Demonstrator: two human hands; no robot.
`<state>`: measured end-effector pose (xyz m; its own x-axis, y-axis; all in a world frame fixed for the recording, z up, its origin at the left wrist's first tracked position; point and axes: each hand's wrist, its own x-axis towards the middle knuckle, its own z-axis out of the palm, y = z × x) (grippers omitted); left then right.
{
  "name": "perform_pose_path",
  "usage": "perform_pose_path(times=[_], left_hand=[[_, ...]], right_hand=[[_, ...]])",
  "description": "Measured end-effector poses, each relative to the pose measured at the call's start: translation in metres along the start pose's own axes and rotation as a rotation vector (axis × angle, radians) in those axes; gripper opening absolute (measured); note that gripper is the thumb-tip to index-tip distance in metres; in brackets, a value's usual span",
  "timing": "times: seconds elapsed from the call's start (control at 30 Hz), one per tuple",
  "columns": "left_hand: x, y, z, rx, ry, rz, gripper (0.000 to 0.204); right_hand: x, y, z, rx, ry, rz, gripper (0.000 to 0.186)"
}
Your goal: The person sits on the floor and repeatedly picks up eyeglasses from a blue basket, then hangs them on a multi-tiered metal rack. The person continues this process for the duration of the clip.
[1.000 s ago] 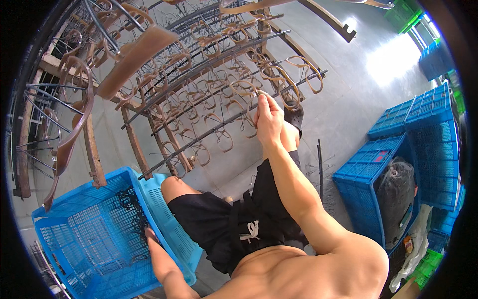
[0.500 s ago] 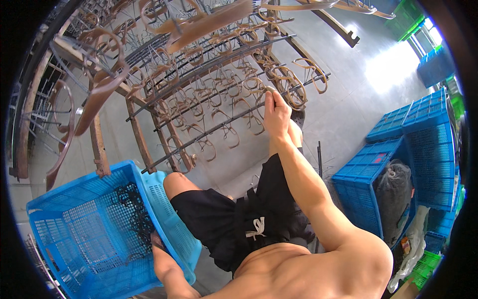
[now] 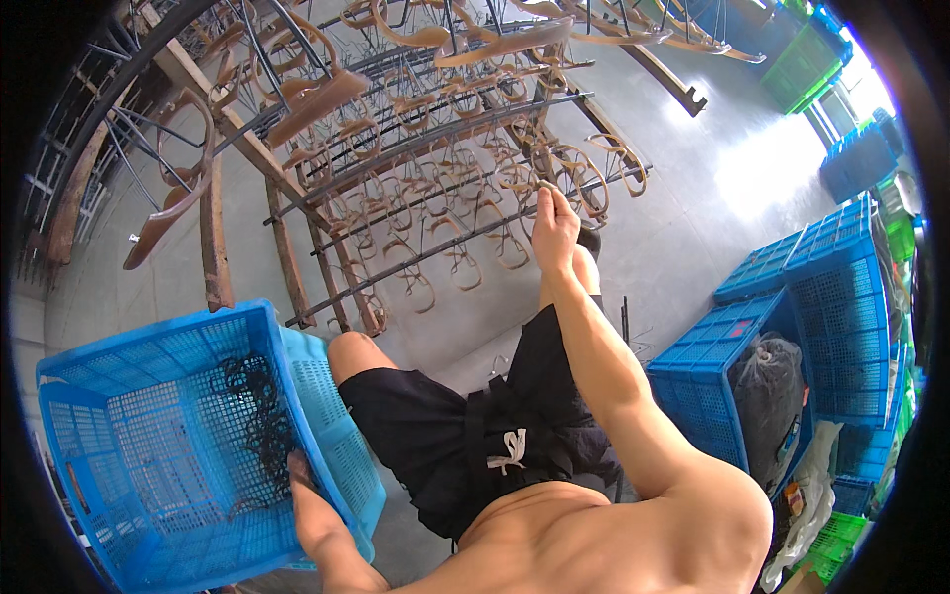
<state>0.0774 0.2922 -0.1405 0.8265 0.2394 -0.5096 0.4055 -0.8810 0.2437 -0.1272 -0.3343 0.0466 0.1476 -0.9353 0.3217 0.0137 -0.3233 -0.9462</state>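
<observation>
Brown loops on a rack, black pieces in a basket, two bare hands

Head view. Loops: many, brown, hanging in rows from dark rods. Each is curving in a thin, smooth band; the nearest ones are broadening into a flat, glossy strip at the lower edge, while those farther off are showing as slim rounded outlines, some paler and more tan. Straight dark spokes are running between the nearest loops and their rods. Brown posts are standing at the left of the rack.

Right hand: reaching up to the rack's right part, just beside the loops there. Thumb and fingers are pressing together at the tips; a small pale bit is showing at them, but whether they are pinching a loop's edge cannot be told.

Left hand: resting at the right side of a blue basket, beside the black pieces. Its fingers are partly hiding, so whether they are gripping anything cannot be told.

Black pieces: thin, curled, lying tangled in one heap along the basket's right side. The basket is tilting, its mesh walls showing; a lighter blue basket is sitting against it.

Surroundings: blue crates are stacking up at the right, one holding a dark bag. A green crate is standing at the upper right.
</observation>
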Motion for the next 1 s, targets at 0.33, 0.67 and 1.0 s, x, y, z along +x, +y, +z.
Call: perform_pose_path(times=[0.33,0.67,1.0], left_hand=[[-0.001,-0.002,-0.001,0.012,-0.007,-0.002,0.040],[0.000,0.000,-0.001,0.027,-0.012,-0.009,0.042],[0.001,-0.001,0.001,0.042,-0.017,-0.028,0.044]], right_hand=[[0.011,-0.002,0.007,0.569,0.105,0.454,0.016],[0.010,0.000,0.008,0.487,0.078,0.380,0.018],[0.003,-0.011,0.003,-0.121,-0.004,0.024,0.021]])
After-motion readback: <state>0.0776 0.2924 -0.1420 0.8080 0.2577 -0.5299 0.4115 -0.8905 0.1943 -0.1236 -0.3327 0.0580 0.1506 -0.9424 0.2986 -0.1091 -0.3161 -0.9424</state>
